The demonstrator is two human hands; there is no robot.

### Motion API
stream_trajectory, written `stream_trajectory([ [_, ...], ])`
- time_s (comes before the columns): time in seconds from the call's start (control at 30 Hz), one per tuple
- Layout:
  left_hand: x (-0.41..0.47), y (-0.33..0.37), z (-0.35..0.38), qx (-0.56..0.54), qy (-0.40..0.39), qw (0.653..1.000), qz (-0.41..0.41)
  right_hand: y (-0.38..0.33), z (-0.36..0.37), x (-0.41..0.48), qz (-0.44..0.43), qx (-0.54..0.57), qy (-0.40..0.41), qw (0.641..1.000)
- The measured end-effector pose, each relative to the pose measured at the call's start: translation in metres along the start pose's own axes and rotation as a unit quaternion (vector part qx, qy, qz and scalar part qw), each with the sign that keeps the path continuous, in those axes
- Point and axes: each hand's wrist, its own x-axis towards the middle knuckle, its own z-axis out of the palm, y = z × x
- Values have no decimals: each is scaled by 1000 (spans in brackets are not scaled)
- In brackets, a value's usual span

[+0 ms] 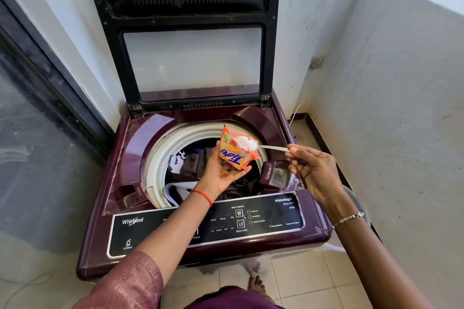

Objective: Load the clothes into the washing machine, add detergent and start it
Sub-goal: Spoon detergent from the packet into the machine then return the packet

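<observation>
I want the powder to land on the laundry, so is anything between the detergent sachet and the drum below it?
Nothing visible does. The lid is up, and the left hand holds the sachet directly over the open drum, with the clothes exposed below.

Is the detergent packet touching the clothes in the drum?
Apart. The head view shows the left hand holding the detergent packet up above the drum rim, with the clothes lying well below it.
</observation>
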Motion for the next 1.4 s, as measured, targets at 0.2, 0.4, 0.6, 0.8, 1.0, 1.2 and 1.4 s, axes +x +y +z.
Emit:
stream_trajectory([
  [0.2,4,-10,11,20,4,999,-26,-4,-9,-2,-5,5,9,1000],
  [0.4,5,-21,15,26,2,999,-40,-3,-16,0,-19,12,19,1000],
  [0.6,6,-23,16,8,0,999,-42,-7,-21,-2,-28,13,26,999],
  [0.8,14,-24,17,-10,9,999,-34,-10,-25,-3,-39,12,29,999],
  [1.0,21,-21,15,-13,18,999,-26,-16,-31,-4,-61,11,28,998],
  [1.2,30,-18,7,-33,33,999,-21,-13,-46,-4,-70,18,42,996],
  [1.4,37,-19,0,-40,35,998,-22,3,-70,-9,-62,5,85,995],
])
